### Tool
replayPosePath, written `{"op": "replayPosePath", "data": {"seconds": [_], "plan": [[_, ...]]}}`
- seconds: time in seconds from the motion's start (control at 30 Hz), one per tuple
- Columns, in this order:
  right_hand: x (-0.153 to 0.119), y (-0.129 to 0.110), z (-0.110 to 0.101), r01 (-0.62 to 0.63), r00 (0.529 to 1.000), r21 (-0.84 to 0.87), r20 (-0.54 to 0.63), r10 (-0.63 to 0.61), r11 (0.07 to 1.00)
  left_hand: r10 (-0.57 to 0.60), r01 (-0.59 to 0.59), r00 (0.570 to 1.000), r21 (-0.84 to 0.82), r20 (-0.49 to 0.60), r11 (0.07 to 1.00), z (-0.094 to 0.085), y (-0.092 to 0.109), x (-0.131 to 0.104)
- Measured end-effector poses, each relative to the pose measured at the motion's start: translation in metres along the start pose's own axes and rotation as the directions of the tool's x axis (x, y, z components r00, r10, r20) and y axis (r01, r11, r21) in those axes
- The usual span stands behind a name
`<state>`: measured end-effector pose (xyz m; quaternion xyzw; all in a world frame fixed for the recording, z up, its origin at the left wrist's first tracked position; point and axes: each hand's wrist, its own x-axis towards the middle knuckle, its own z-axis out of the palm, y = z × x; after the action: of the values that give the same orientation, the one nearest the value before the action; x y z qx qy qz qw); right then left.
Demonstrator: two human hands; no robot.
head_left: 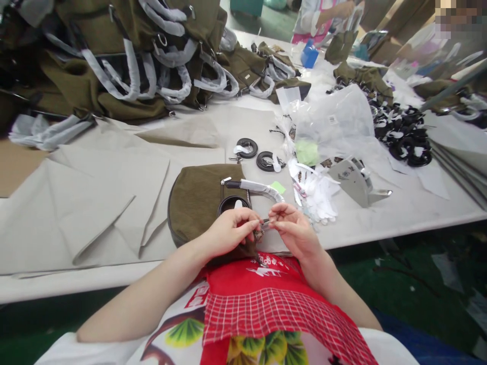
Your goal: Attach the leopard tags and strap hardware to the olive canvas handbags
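Note:
An olive-green corduroy bag [196, 203] with dark trim lies on the table in front of me. Its handle [262, 187] is wrapped in clear plastic, and a coiled black strap [230, 203] rests on it. My left hand [238, 226] is closed in a pinch at the bag's near right corner. Close beside it, my right hand [291, 225] also pinches, its fingertips almost meeting the left ones. Between the fingertips shows a small dark, shiny piece, too small to name. Which hand grips which end of it is hidden.
Olive bags [125, 66] with wrapped handles pile up at the back left. Coiled black straps [269, 161], white tags [315, 190], a clear plastic bag [335, 114] and a metal tape dispenser [355, 180] lie to the right. A person's arm [335, 11] is at the far side.

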<state>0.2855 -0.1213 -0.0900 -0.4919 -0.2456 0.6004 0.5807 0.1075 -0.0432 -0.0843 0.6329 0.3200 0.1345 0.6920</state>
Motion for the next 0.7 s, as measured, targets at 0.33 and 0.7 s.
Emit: {"op": "replayPosePath", "data": {"seconds": [0.33,0.7], "plan": [[0.002,-0.002,-0.006,0.072,0.997,-0.083,0.001,-0.073,0.994,0.103,-0.103,0.995,0.003,0.019,0.995,0.01,-0.009,0.004],[0.007,0.011,-0.003,0.056,0.996,-0.366,-0.043,-0.077,0.929,0.091,-0.092,0.996,0.043,0.017,0.995,0.009,-0.008,0.003]]}}
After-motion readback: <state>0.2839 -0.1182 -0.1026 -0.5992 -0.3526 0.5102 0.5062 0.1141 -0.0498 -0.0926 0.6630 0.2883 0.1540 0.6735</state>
